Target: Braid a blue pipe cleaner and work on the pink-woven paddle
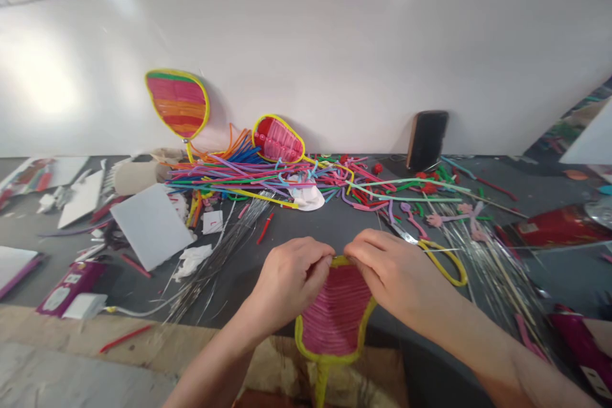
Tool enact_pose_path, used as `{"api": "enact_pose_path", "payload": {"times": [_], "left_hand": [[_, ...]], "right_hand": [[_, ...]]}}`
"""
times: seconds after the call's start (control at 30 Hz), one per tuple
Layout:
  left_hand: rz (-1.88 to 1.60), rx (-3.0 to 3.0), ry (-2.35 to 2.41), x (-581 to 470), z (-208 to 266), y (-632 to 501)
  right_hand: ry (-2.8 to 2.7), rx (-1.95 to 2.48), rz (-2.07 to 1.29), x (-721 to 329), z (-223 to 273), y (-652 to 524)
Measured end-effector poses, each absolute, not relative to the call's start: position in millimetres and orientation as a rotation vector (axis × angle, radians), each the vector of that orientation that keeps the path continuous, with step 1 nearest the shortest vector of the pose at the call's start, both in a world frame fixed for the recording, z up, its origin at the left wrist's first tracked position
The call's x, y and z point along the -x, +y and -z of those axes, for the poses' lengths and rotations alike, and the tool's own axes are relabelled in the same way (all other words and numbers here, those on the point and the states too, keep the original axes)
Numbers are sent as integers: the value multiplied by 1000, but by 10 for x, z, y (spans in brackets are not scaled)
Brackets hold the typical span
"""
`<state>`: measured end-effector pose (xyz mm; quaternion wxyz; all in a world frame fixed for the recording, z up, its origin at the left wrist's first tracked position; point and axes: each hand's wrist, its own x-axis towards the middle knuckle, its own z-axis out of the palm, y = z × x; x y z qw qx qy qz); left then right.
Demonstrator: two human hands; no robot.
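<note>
A pink panel with a yellow pipe-cleaner border (335, 319) and a yellow stem below it hangs just over the table's near edge. My left hand (296, 274) pinches near its upper left corner, fingertips pressed together. On the upper right, my right hand (387, 268) grips the yellow border with thumb and fingers closed. The fingertips of both hands almost meet at the top edge, and what exactly lies between them is hidden. Yellow-handled scissors (442, 261) lie beside my right hand.
Colourful pipe cleaners (248, 172) heap along the white partition (335, 64). Two finished-looking panels, one striped (178, 102) and one pink (278, 139), lean there, with a phone (427, 140) standing right. Thin wires (215, 261), a white card (152, 226) and a purple box (71, 287) lie left.
</note>
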<state>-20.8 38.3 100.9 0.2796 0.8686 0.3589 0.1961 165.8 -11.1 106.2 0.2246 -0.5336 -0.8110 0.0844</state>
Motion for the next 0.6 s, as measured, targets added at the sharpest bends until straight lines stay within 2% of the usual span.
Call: {"api": "enact_pose_path", "payload": {"times": [0.4,0.6], "left_hand": [[-545,-2239,974,197,-987,402],[-556,-2193,1009,187,-962,415]], "right_hand": [[-2237,1457,-228,-1631,-1053,-139],[-2257,1424,-63,-1587,-1040,-136]]}}
